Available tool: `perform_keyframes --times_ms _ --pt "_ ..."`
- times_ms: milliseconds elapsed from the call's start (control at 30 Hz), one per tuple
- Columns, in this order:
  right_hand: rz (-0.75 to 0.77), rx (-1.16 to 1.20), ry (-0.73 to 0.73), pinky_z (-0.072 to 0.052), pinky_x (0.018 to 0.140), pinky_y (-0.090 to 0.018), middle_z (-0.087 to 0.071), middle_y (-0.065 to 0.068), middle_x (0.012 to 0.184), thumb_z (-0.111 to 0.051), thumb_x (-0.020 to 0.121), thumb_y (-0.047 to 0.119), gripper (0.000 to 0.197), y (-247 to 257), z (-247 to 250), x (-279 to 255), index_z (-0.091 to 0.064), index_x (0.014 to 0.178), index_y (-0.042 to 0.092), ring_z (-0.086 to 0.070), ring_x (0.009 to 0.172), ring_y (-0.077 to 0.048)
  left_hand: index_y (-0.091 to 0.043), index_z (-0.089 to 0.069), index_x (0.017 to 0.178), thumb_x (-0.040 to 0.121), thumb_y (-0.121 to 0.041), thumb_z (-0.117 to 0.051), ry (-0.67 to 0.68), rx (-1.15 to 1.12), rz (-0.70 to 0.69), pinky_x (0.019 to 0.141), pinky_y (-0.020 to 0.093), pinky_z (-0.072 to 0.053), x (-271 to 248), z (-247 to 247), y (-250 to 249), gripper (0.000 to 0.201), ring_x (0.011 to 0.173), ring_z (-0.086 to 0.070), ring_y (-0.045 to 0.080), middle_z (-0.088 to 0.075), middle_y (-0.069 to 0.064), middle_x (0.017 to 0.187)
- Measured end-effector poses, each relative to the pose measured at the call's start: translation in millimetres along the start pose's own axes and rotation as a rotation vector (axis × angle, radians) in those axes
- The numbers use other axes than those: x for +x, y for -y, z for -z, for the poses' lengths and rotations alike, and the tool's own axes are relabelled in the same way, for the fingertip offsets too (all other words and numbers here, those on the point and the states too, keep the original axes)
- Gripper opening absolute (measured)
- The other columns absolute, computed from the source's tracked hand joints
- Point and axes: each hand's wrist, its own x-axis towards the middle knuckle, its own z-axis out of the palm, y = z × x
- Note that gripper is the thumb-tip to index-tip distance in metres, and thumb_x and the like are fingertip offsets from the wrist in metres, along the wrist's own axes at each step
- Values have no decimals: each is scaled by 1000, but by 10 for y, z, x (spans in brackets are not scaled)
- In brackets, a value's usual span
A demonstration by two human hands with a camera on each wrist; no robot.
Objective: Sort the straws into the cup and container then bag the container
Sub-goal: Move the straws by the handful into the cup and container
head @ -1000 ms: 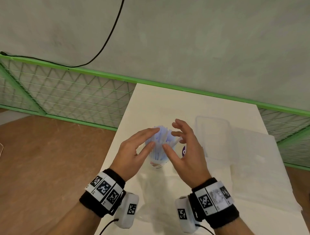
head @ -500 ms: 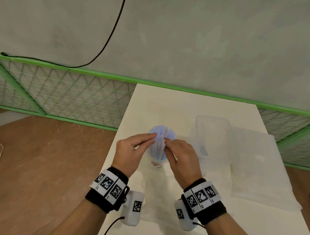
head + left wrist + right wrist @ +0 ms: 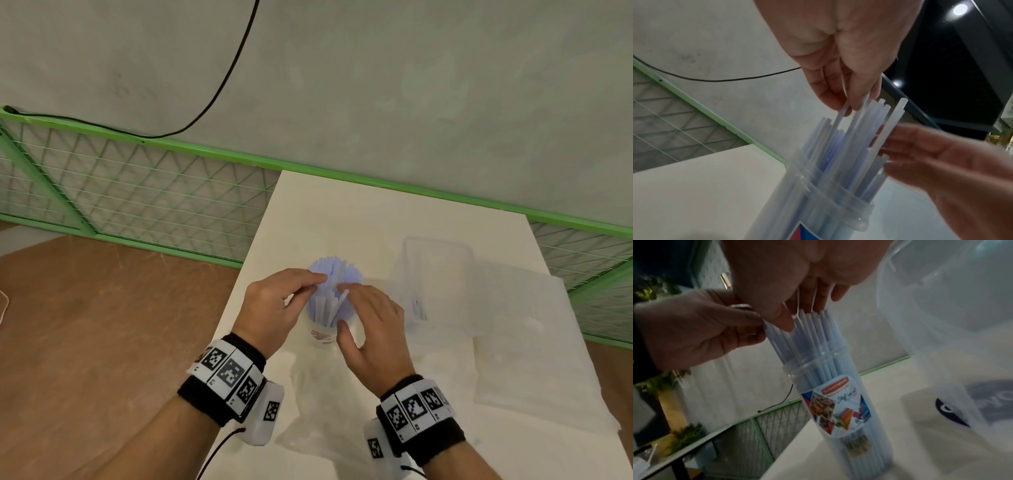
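Left fingers (image 3: 857, 99): curled, pinching the top of one translucent straw (image 3: 840, 116) that stands in the jar.
Right fingers (image 3: 781, 319): thumb and fingertips closed on the upper ends of the straws; one white straw (image 3: 337, 306) leans between them in the head view.
Left hand (image 3: 274, 308): just left of the jar mouth, knuckles up.
Right hand (image 3: 371, 325): just right of the jar mouth, partly covering it.
Straws (image 3: 813, 344): a full bundle, pale blue and white, upright in the jar, tips proud of its rim.
Labelled jar (image 3: 838, 410): clear plastic, upright on the desk (image 3: 342, 212), between the hands.
Clear container (image 3: 438, 274): right of the jar, open; a few straws appear to lie inside.
Plastic bag (image 3: 534, 335): flat, right of the container, apart from the jar.
Step in hand: judged to be sorting, picking single straws out of the bundle.
Next move: a straight upward draw so neighbouring straws do not follow, then across to the container.
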Motion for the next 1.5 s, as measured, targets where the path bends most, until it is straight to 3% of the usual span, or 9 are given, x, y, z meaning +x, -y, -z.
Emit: perform_keyframes --times_ms 133,367,533,700,800,900,1067,1300,1500 --pt "-102 234 -58 -32 105 -20 -42 25 141 -59 87 16 57 150 102 111 -41 140 28 -44 129 0 -11 -76 100 82 4 -72 89 -8 21 81 12 -51 -21 -29 27 24 87 -63 -5 -72 -3 103" --pt "30 -68 4 -33 95 -33 -65 14 122 -46 96 23 30 55 -30 73 -64 120 23 -54 125 -12 -28 -71 103 87 -25 -59 73 140 43 81 21 -43 -97 -137 87 21 85 -57 3 -71 -13 92" --pt "66 -200 25 -29 98 -37 -59 16 133 -56 91 14 33 -27 -102 -22 -64 122 25 -43 137 -11 -34 -64 97 82 -25 -55 41 324 -91 75 26 -30 -162 -166 140 20 82 -50 8 -53 -22 80" --pt "4 -70 9 -36 100 -40 -51 11 142 -53 91 20 43 33 -45 -40 -53 134 21 -41 136 -6 -35 -66 109 92 -30 -52 109 399 -70 84 30 -25 -256 -133 124 22 103 -56 10 -64 -26 112" --pt "-9 24 -47 -34 102 -32 -46 8 148 -50 92 24 54 129 39 -35 -38 145 23 -40 137 -3 -26 -52 135 95 -32 -45 145 382 -7 93 32 -25 -316 -51 30 41 127 -45 5 -51 -19 137" --pt "68 -76 -21 -35 101 -35 -51 7 144 -52 92 20 50 175 53 -47 -48 141 18 -45 134 -8 -24 -30 150 95 -30 -41 258 383 -19 105 33 -19 -420 -17 -55 56 143 -26 3 -30 -15 155" --pt "39 -168 10 -28 103 -35 -49 13 146 -52 88 18 55 147 3 -96 -47 143 19 -41 138 -10 -25 -18 154 94 -29 -41 473 513 -4 110 49 -20 -570 -83 -63 64 149 -14 9 -16 -13 161" --pt "32 -126 -72 -37 91 -39 -63 15 128 -52 96 21 34 12 -6 -25 -62 129 23 -55 121 -11 -26 -29 151 89 -23 -50 502 624 15 110 52 -18 -546 -178 -20 66 149 -16 14 -22 -11 160" --pt "44 -254 -9 -30 91 -39 -58 20 134 -56 94 18 39 -7 -53 -27 -58 131 29 -47 130 -14 -22 -19 153 89 -20 -43 478 508 2 116 48 -16 -580 -152 -30 68 149 -13 12 -14 -6 162"
